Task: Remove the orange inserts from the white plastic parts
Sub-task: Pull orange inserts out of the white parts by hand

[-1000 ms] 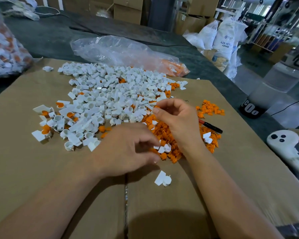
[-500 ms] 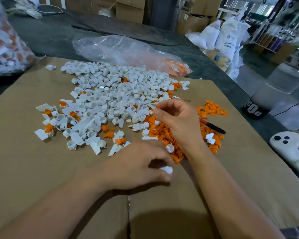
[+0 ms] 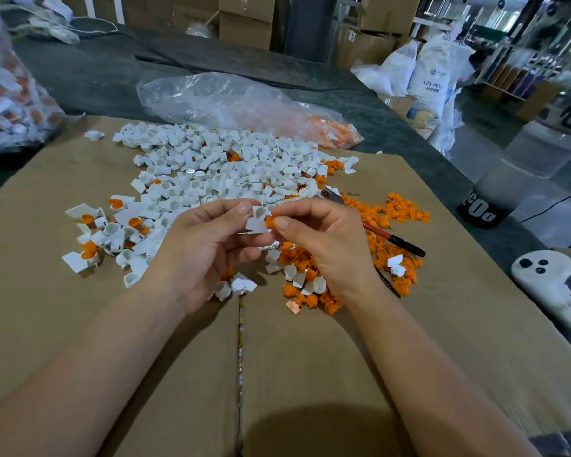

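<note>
A dark grey table (image 3: 106,74) carries a wide sheet of brown cardboard (image 3: 80,341), matte, with a seam running down its near middle. At the far edge of the cardboard lies a crumpled clear plastic bag (image 3: 225,100) with some orange pieces in its right end. A second, fuller bag (image 3: 10,103) of white and orange pieces sits at the far left, blurred. White sacks (image 3: 432,77) stand far right, beyond the table.

A broad heap of small white plastic parts (image 3: 231,166) covers the far middle of the cardboard; each has a short round cup joined to a flat tab, and a few at the left edge of the heap have orange in them. To the right, nearer, lies a smaller heap of loose orange inserts (image 3: 389,222), with a few white parts mixed in. A tool with red and black handles (image 3: 393,240) lies across that heap, partly hidden behind the right hand.

Both hands are raised above the near edge of the heaps, fingertips meeting. The left hand (image 3: 205,252) pinches one white part (image 3: 256,224) between thumb and forefinger. The right hand (image 3: 327,245) pinches an orange insert (image 3: 269,222) between thumb and forefinger, just at the right side of that white part and touching it. The other fingers of both hands are loosely curled.
</note>
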